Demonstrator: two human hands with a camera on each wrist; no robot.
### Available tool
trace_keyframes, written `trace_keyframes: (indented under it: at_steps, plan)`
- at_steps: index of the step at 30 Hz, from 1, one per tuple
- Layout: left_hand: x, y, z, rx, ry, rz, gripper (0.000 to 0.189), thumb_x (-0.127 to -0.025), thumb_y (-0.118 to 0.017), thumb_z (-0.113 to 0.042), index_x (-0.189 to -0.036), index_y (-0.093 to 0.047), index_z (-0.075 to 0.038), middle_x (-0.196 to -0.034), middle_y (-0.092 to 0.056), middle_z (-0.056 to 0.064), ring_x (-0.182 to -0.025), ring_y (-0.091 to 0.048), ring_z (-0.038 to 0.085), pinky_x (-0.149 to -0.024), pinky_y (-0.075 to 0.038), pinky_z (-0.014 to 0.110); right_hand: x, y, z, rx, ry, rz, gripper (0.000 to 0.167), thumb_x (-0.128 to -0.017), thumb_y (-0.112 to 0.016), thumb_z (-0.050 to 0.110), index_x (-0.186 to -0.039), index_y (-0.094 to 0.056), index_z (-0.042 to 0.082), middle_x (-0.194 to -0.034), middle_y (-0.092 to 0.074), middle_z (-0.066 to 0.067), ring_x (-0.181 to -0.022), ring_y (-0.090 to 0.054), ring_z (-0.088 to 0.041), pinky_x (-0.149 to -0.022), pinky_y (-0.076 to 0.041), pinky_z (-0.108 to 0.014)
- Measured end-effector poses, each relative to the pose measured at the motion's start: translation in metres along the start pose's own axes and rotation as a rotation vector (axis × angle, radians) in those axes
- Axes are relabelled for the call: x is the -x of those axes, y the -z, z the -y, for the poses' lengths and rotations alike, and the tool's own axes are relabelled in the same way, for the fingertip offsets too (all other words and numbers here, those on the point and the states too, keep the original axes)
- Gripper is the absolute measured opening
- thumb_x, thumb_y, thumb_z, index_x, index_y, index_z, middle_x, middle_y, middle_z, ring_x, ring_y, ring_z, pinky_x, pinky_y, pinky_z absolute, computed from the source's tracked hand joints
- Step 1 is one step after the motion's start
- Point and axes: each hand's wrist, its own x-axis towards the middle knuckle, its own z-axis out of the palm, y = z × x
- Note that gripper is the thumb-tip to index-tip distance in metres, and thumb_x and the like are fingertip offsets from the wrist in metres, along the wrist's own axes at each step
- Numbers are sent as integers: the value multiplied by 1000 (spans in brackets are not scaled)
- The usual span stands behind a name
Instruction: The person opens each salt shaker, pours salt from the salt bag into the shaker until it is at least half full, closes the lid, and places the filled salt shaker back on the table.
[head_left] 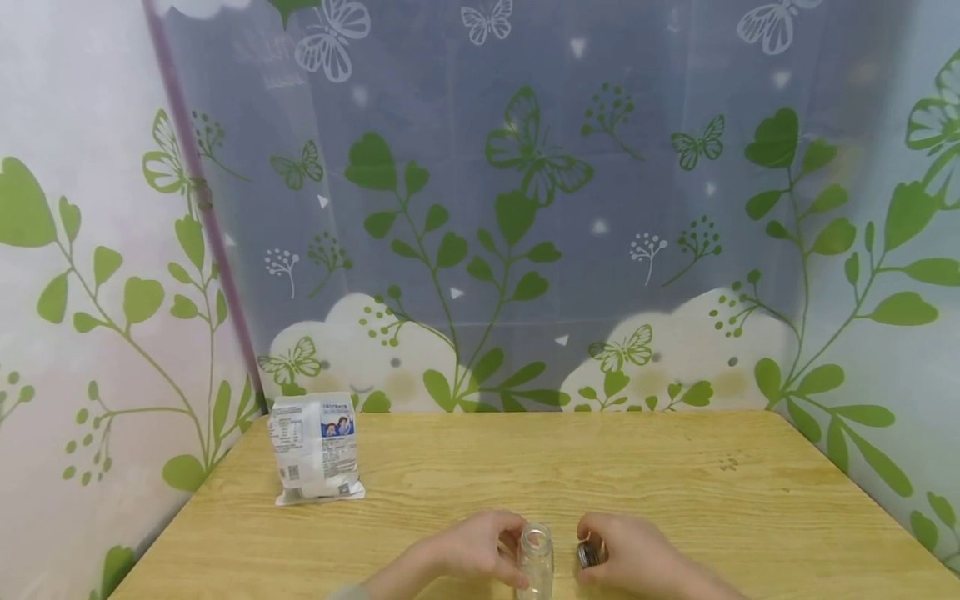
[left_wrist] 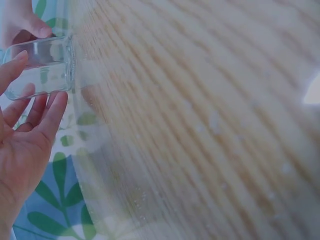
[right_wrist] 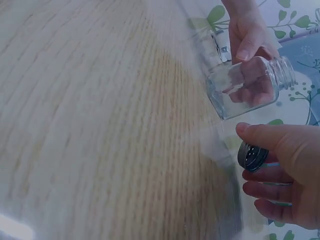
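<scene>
A clear glass jar (head_left: 537,571) with a threaded, uncovered neck is at the table's near edge. My left hand (head_left: 480,546) holds it from the side, thumb on one face and fingertips on another, as the left wrist view of the jar (left_wrist: 42,70) shows. Its base is at or close to the tabletop; I cannot tell if it touches. Just to the right, my right hand (head_left: 633,554) pinches a dark metal shaker lid (right_wrist: 252,156) between thumb and index finger. Small holes show in the lid, which is tilted and apart from the jar.
A white printed packet (head_left: 315,450) stands at the table's back left. The wood-grain table (head_left: 525,458) is bordered by a patterned cloth (head_left: 450,250) at the back and on both sides.
</scene>
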Motion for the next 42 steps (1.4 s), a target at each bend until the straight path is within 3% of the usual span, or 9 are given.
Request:
trace_keyframes:
  at_steps: [5,21,30,37,42]
  plan:
    - [0,0,0,11,-7,-5,33,-70,-74,1,-101,-62,-1,-88,-58,-9,-81,-58,2,-74,-49,18,1,-4,1,127,56,7,31,-71,-75,41,-89,-64,19,-77,-53,19,-63,-47,2,-53,-41,-21]
    - [2,0,-1,7,-10,-10,35,-71,-75,2,-103,-61,0,-88,-59,-10,-81,-58,2,-75,-49,19,2,-9,-1,173,83,32,37,-68,-75,46,-93,-67,19,-79,-48,18,-68,-47,3,-55,-42,-21]
    - [1,0,0,-48,27,-16,35,-73,-75,-5,-105,-61,-5,-87,-60,-9,-81,-58,3,-74,-48,19,1,-3,3,125,39,47,40,-70,-76,39,-100,-66,13,-86,-53,13,-71,-50,-1,-58,-44,-22]
    - [4,2,0,-18,28,-15,41,-74,-75,-8,-113,-59,-7,-92,-60,-10,-87,-57,4,-77,-48,20,-2,12,9,106,59,18,42,-77,-70,44,-100,-67,9,-87,-59,6,-71,-55,-7,-56,-45,-23]
    - [7,8,-3,-102,19,-41,44,-78,-73,-18,-118,-57,-9,-99,-59,-11,-94,-55,5,-79,-47,22,-8,23,13,79,51,-5,39,-82,-66,43,-99,-67,8,-85,-61,5,-72,-57,-10,-57,-45,-25]
